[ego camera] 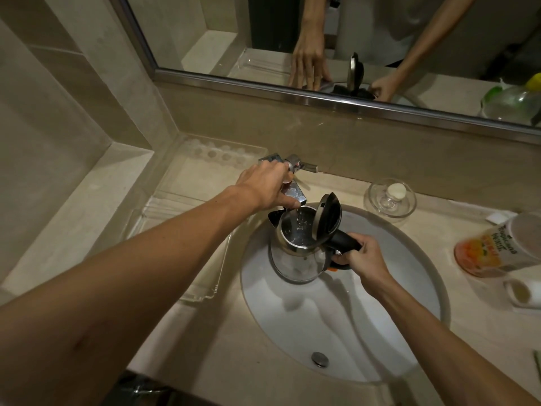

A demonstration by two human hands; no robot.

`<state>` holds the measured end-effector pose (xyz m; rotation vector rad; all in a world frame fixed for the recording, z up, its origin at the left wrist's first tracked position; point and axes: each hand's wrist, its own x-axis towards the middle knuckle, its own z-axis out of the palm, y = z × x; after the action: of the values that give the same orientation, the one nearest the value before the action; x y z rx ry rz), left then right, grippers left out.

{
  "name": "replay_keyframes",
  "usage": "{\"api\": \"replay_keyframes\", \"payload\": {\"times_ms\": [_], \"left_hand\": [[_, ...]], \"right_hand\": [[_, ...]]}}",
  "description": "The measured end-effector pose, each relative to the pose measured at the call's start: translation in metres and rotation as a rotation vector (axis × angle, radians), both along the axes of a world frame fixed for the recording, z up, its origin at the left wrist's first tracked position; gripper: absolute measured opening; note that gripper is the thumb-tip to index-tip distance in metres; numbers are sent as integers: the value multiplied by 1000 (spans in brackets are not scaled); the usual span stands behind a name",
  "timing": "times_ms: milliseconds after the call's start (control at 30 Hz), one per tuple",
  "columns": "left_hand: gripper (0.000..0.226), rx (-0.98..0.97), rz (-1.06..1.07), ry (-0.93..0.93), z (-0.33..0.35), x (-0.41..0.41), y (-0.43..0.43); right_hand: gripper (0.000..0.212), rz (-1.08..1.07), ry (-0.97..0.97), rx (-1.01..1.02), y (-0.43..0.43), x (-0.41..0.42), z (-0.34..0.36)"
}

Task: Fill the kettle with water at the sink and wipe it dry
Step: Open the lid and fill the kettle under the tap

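Beige stone counter (205, 341), mirror (234, 30) behind | your right hand (363, 254) grips the kettle (295, 250) handle, kettle over back edge of sink (380, 317), under tap (295, 167) | your left hand (268, 186) covers tap lever, its grip cannot be told.

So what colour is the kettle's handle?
The handle is black, gripped by the right hand; the head view shows it best.

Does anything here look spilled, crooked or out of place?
Nothing stands out. The right hand holds the open kettle over the sink, the left hand rests on the tap, and water falls into the kettle.
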<state>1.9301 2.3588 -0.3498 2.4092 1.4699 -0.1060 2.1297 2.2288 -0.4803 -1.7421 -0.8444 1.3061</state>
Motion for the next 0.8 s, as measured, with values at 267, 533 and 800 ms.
{"api": "replay_keyframes", "payload": {"times_ms": [267, 533, 800], "left_hand": [[55, -3, 4, 1, 3, 1, -2], [50, -14, -15, -3, 1, -1, 0], [52, -2, 4, -20, -2, -1, 0]], "right_hand": [[35, -10, -9, 22, 0, -1, -5], [30, 7, -37, 19, 2, 1, -7], [32, 29, -66, 30, 2, 5, -13]]}}
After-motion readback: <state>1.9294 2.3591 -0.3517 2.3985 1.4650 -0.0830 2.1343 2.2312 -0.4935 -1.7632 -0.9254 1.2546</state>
